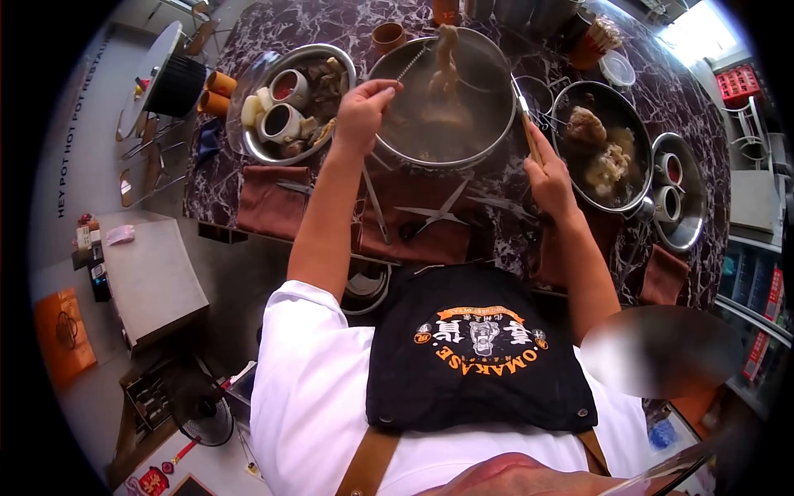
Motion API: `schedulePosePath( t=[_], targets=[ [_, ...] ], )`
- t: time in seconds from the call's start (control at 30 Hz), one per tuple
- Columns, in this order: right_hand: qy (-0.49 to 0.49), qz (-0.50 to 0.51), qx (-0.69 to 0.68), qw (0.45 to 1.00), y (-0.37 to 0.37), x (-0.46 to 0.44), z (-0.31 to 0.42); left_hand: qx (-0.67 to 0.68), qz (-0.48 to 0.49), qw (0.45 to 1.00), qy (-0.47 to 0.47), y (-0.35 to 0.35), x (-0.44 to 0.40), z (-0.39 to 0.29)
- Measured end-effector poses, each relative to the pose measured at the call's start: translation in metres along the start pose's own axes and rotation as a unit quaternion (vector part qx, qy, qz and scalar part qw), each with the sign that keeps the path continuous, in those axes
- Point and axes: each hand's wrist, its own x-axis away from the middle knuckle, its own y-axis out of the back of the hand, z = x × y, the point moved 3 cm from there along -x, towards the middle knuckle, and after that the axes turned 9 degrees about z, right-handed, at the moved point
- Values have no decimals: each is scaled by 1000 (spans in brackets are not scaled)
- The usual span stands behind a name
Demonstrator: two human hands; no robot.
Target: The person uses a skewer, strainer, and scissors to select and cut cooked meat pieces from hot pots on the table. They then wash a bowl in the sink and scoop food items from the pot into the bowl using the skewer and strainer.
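Two small sauce bowls (279, 124), one dark, one red, sit in a metal tray (310, 155) at the left of the table, pale and brown food pieces beside them. Folded brown cloth (263, 211) on the near side.

Next, left hand (368, 116), above the left rim of a wide metal pot (442, 167). Thumb and fingers pinched on a thin twisted metal rod (411, 64). Rod slants far and right; its tip comes close to the meat. Cannot tell whether it is hooked in.

Mid-pot: a pale strip of meat (447, 66), upper end above the far rim, lower part in cloudy liquid. Looks soft, wet and slippery, limp rather than stiff, probably heavier for the liquid it carries, perhaps easy to tear. Best grip, I judge: the raised upper end, by tool rather than bare fingers. Near side of the pot: open scissors (438, 211) on cloth.

Right hand (546, 169) at the pot's right rim, fingers curled around a wooden-handled tool (531, 136), its metal end pointing far. Cannot make out the working end. Rod and handle both seem stiff and light.

Farther right, a second pot (622, 212) with two pale lumps (609, 165) in liquid; then another metal tray (696, 219) with two bowls.
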Motion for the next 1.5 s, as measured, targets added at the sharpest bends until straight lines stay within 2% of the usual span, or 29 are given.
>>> schedulePosePath(
  t=[0.03, 0.13, 0.17, 0.37, 0.4, 0.5, 0.6, 0.73, 0.8, 0.83, 0.93, 1.0, 1.07, 1.17, 1.33, 1.4, 1.43, 1.5],
  targets=[
    [-28, 11, -6, 1000, 3, 0, -2, 1, -10, 1000, 6, -6, 7, -23],
    [-34, 43, -14, 998, 11, 2, -12, 47, -71, 996, -13, -24, 17, -72],
    [-27, 45, -21, 998, 13, 3, -17, 9, -76, 997, -15, -33, 28, -95],
    [-11, 85, -68, 994, 19, 7, -46, -48, -25, 996, -74, -32, 37, -155],
    [41, 63, -137, 988, 10, 1, -65, -53, -28, 995, -78, -38, 40, -161],
    [44, 62, -239, 968, -5, -5, -88, -83, -77, 989, -97, -50, 45, -176],
    [-96, 104, -387, 911, -10, 6, -66, -101, -127, 982, -93, -40, 40, -158],
    [-137, 141, -461, 865, -30, 13, -61, -79, -152, 983, -64, -30, 42, -105],
    [-217, 118, -556, 793, -34, 19, -48, -98, -178, 978, -55, -24, 39, -65],
    [-211, 122, -580, 777, -38, 19, -47, -132, -185, 973, -51, -12, 35, -38],
    [-202, 127, -594, 768, -36, 25, -24, -296, -240, 924, 15, 4, 47, 27],
    [-194, 136, -610, 756, -35, 23, -16, -458, -262, 845, 88, 7, 63, 51],
    [-200, 131, -603, 761, -37, 22, -1, -469, -282, 828, 125, 14, 80, 67],
    [-179, 132, -592, 774, -42, 25, 23, -487, -313, 805, 128, 31, 112, 65],
    [-100, 191, -532, 819, -65, 48, 80, -394, -424, 810, -100, 103, 230, 53],
    [-79, 242, -528, 811, -80, 63, 102, -353, -475, 796, -127, 141, 307, 70],
    [-73, 263, -536, 799, -93, 70, 108, -364, -506, 774, -114, 161, 351, 88],
    [-70, 309, -540, 780, -117, 82, 119, -282, -567, 774, -8, 195, 445, 144]
  ],
)
